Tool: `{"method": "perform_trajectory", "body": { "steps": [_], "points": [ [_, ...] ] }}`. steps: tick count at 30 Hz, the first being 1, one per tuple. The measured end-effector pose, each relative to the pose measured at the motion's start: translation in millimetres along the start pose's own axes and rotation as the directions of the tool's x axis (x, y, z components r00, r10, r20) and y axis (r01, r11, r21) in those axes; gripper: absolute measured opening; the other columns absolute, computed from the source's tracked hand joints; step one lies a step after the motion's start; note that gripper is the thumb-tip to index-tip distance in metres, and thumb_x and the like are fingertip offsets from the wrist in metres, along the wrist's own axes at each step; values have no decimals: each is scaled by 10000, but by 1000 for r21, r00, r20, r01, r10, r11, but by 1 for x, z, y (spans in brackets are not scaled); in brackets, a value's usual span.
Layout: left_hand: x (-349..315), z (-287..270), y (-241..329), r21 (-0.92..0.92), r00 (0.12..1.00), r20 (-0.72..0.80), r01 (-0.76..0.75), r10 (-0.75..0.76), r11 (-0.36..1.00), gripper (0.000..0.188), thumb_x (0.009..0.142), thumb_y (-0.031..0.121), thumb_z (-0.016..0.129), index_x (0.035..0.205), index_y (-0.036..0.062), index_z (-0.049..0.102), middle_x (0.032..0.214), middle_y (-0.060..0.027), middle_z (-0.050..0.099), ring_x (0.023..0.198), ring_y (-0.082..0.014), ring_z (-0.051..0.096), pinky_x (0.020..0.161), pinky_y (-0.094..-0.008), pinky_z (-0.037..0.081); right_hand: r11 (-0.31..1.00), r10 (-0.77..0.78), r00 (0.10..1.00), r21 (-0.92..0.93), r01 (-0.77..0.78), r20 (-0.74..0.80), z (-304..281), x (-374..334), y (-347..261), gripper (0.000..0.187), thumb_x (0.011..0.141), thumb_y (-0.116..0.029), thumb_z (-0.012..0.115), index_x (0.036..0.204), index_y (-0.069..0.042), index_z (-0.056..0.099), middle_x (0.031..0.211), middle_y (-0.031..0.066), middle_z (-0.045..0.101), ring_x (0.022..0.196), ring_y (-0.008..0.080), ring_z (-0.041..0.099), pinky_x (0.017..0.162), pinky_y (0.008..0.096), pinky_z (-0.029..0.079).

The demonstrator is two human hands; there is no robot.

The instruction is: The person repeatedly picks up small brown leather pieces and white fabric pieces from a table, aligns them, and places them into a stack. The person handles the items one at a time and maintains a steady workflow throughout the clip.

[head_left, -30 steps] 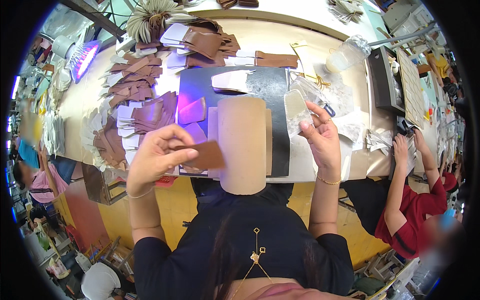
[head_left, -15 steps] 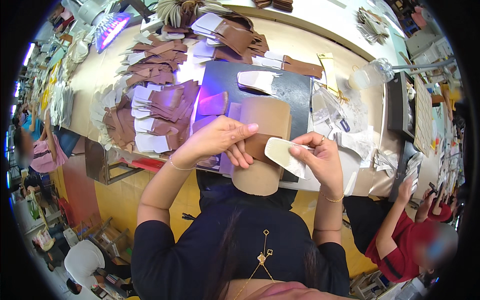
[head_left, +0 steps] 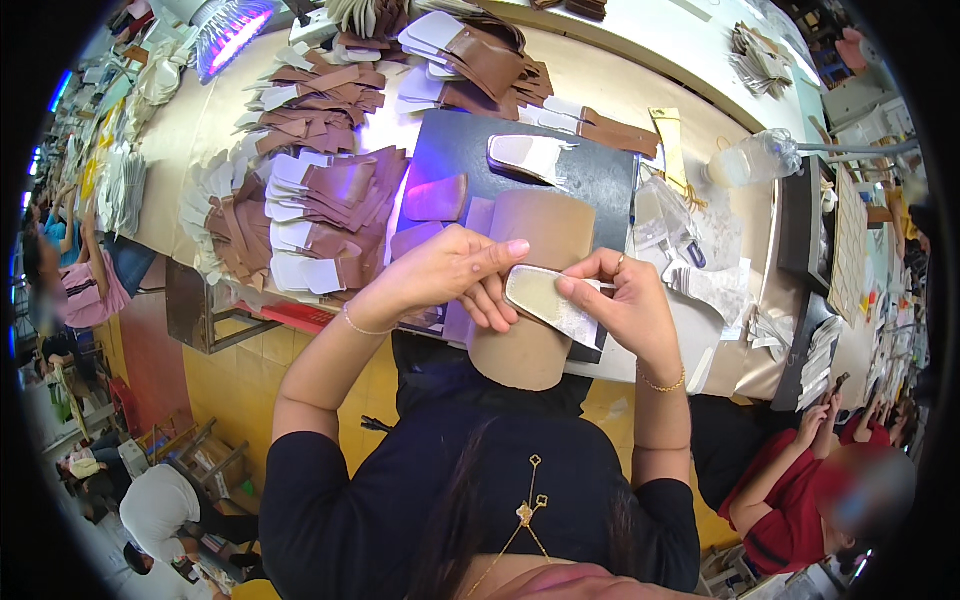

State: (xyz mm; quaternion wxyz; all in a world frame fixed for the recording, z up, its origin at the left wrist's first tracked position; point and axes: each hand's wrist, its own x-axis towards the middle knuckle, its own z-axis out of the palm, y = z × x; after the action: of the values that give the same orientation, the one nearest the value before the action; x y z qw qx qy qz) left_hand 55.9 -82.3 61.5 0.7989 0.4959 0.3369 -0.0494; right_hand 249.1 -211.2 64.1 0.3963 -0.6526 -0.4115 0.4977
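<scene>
In my right hand (head_left: 630, 305) I pinch a cream tapered piece (head_left: 540, 296) with a pale, rough wide end, thumb on top. It lies over a brown leather strip, now almost wholly covered, on a tan curved block (head_left: 545, 220). My left hand (head_left: 450, 272) rests at the block's left side, its thumb and bent fingers holding down the strip's left end beside the cream piece's rounded tip. The block stands at the near edge of a black board (head_left: 460, 145). A white tapered stack (head_left: 527, 158) and a brown leather piece (head_left: 436, 198) lie on that board.
Piles of brown and white strips (head_left: 335, 200) cover the table's left side, with more behind the board. A lamp (head_left: 232, 38) glows at upper left. To the right are a clear plastic bottle (head_left: 745, 160), white scraps (head_left: 665, 220) and a dark box (head_left: 808, 225). Other people work both sides.
My right hand has moved the cream piece left, over the brown strip, toward my left fingers. My left hand has stayed nearly in place. The view has shifted slightly.
</scene>
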Motion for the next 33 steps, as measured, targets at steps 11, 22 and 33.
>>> {"method": "perform_trajectory", "body": {
  "steps": [11,22,33],
  "points": [
    [4,-1,-4,66,1000,10,11,-12,998,272,881,207,668,776,-32,592,647,-132,658,549,-154,658,475,-223,507,988,-19,998,-157,8,-66,-1,-4,15,293,815,-201,740,858,-14,518,725,-19,523,642,27,452,547,189,398],
    [5,1,-4,272,999,-33,-17,27,962,283,885,238,661,750,1,588,528,-40,573,435,-81,543,410,-211,411,800,-525,804,-483,356,-278,10,-13,25,732,761,-414,739,1291,-24,418,1233,167,494,1155,310,464,1012,414,341],
    [8,-5,-7,239,999,-23,-16,23,971,286,885,227,665,712,25,558,510,-26,564,420,-73,525,407,-207,404,680,-705,706,-341,649,-63,56,-8,64,809,898,-675,251,1515,-185,70,1547,199,110,1433,374,71,1137,510,69]
  ]
}}
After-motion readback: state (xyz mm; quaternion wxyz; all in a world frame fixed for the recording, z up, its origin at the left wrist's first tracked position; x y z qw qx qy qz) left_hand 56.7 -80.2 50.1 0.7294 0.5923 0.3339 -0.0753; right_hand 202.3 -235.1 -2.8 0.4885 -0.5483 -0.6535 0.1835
